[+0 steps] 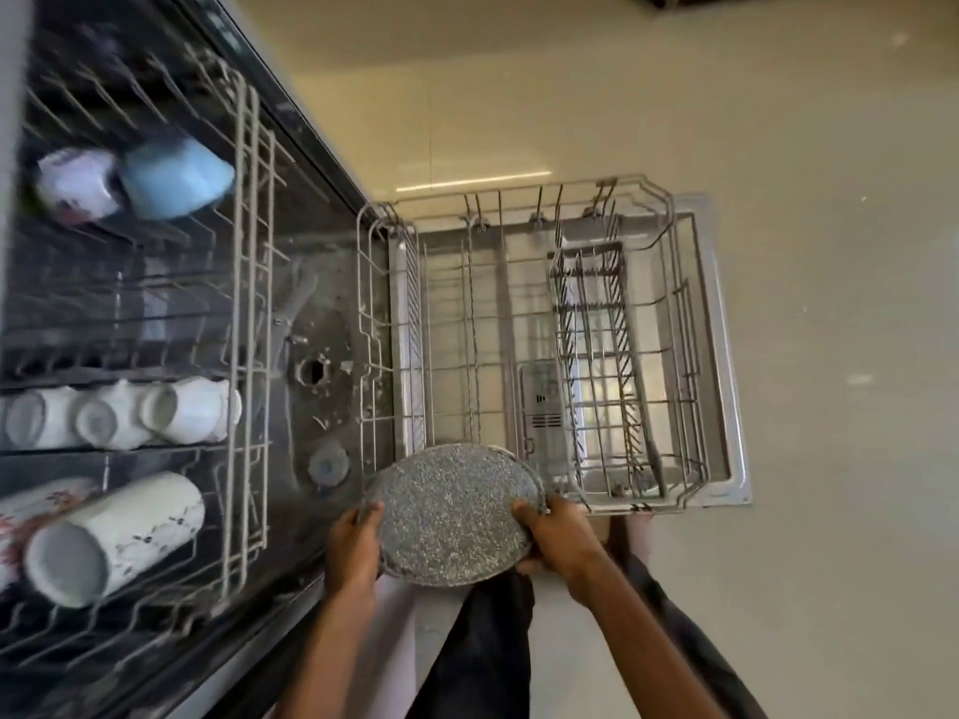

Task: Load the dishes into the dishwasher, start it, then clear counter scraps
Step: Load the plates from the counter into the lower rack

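Fingers (371,512) of the left hand (353,544) curl round the left rim of a gray speckled plate (456,516). The fingers (525,512) of the right hand (559,542) curl over the right rim in the same way. Both hands grip the plate tight, one on each side. The thumbs are hard to see.

Both arms reach forward from the bottom of the view. The wrists are almost straight, and the plate sits between the hands, with its flat speckled side facing up. It is held just above the near edge of the lower rack (519,324). I cannot tell if it touches the wires.

One plate is in the hands. Two racks show. The lower rack is pulled out over the open door (726,355) and holds one wire basket (597,365). The upper rack (249,251) on the left holds seven cups, all lying on their sides. One is a blue cup (174,179). Beside it is one blurry white and pink cup (78,184). Three small white cups (119,415) sit in a row, touching each other. One tall white cup (114,537) has little dark marks. One cup with red flowers (26,511) peeks in at the left edge.
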Demonstrator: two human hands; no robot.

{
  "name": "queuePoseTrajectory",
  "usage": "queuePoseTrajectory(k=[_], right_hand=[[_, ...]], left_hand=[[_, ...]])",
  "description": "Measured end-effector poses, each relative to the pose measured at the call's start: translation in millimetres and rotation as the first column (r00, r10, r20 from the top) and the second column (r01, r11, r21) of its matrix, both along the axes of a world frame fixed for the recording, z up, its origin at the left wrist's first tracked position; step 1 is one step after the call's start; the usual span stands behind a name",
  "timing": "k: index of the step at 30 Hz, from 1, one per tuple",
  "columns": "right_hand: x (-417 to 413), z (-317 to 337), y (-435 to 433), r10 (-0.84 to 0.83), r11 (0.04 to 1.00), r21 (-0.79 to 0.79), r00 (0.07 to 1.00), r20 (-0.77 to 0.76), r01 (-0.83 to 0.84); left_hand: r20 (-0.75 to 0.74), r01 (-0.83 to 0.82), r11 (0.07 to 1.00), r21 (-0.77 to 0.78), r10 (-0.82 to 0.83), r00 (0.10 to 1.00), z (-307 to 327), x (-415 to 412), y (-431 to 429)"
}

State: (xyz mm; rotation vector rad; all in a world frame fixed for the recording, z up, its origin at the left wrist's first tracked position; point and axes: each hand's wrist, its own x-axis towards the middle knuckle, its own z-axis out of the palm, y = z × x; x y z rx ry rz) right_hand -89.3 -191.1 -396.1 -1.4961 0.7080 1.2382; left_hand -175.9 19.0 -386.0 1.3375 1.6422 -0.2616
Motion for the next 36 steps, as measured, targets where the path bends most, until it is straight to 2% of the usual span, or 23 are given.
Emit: queuePoseTrajectory(k=[4, 11, 15, 19, 24, 29, 31, 34, 36], right_hand=[[0.2, -21.9, 15.4, 0.022, 1.0, -0.018, 1.0, -0.018, -0.022], [7.3, -42.7, 23.9, 0.04, 0.998, -0.044, 0.999, -0.012, -0.041], [15.9, -49.6, 24.5, 0.186, 0.979, -0.101, 0.98, 0.078, -0.177], [21.0, -63.2, 25.9, 0.456, 0.879, -0.249, 0.871, 0.184, -0.407], [28.9, -62.3, 26.3, 0.642, 0.741, -0.421, 0.736, 0.217, -0.523], [34.9, -61.6, 30.9, 0.659, 0.724, -0.454, 0.715, 0.232, -0.519], [35.4, -63.3, 31.2, 0.633, 0.744, -0.454, 0.735, 0.243, -0.491], [33.6, -66.3, 31.4, 0.563, 0.798, -0.424, 0.783, 0.266, -0.429], [31.5, -68.4, 31.0, 0.54, 0.815, -0.408, 0.796, 0.274, -0.412]], left_hand=[[0.014, 0.027, 0.997, 0.068, -0.028, 1.0, -18.6, 16.9, 12.1], [-0.049, 0.006, 1.0, 0.018, -0.005, 0.999, -54.2, 28.3, 21.6], [-0.053, -0.034, 0.999, -0.015, 0.033, 0.998, -66.6, 34.4, 26.2], [-0.048, 0.018, 1.0, 0.018, -0.018, 0.999, -73.9, 36.4, 32.0], [-0.057, 0.074, 0.997, 0.022, -0.073, 0.996, -77.4, 36.1, 39.2], [-0.06, 0.074, 0.996, 0.058, -0.071, 0.996, -77.6, 33.3, 39.3], [-0.066, 0.087, 0.995, 0.044, -0.084, 0.994, -77.1, 29.2, 37.2], [-0.034, -0.004, 1.0, 0.009, 0.004, 0.999, -78.7, 26.9, 34.7], [-0.046, -0.009, 1.0, 0.025, 0.01, 0.999, -80.4, 29.8, 34.6]])
